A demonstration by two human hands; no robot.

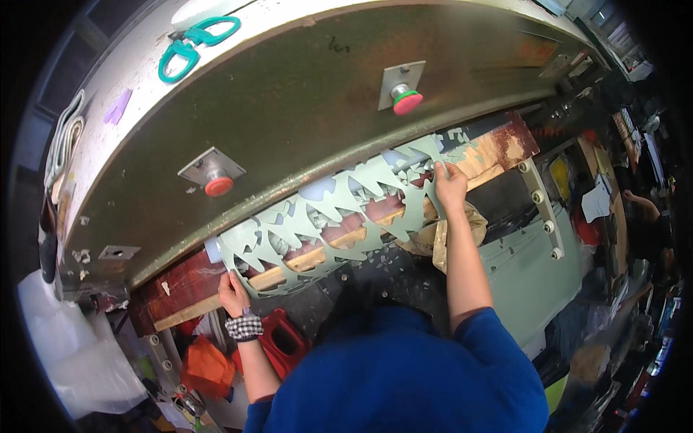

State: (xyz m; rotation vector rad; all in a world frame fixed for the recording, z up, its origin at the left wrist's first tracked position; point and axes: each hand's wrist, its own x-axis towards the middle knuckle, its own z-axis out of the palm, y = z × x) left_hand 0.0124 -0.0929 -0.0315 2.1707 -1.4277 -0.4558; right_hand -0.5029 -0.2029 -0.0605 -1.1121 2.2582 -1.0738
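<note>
Nearest the camera is the person's blue-sleeved upper body, with both bare forearms reaching up and away from it toward a large press. The left hand point(232, 294), above a checked black-and-white wristband point(245, 327), pinches the near-left end of a pale green sheet punched full of jagged leaf-shaped cut-outs point(339, 213). The right hand point(449, 185) is closed on the same sheet near its far-right end, fingers curled over its edge. So both hands are narrow and holding the sheet, one at each end.

The sheet lies stretched across a reddish-brown wooden cutting board point(498, 148) on the press bed, just under the front lip of the big olive-green metal press head point(303, 108). Loose pale offcuts are scattered over the board and the dark surface below it.

By the look of it, the sheet is thin, light and limp: what remains is a lacy web of narrow strips between holes, so it would likely sag, twist and tear at the thin bridges if pulled from one point. Holding it at the two ends, on the wider solid margin rather than on the spiky strips, seems the safest grip, keeping it lightly taut and level.

On the press head sit two red round push buttons on grey plates point(218, 185), and a pair of teal-handled scissors point(193, 45) lies on top.
</note>
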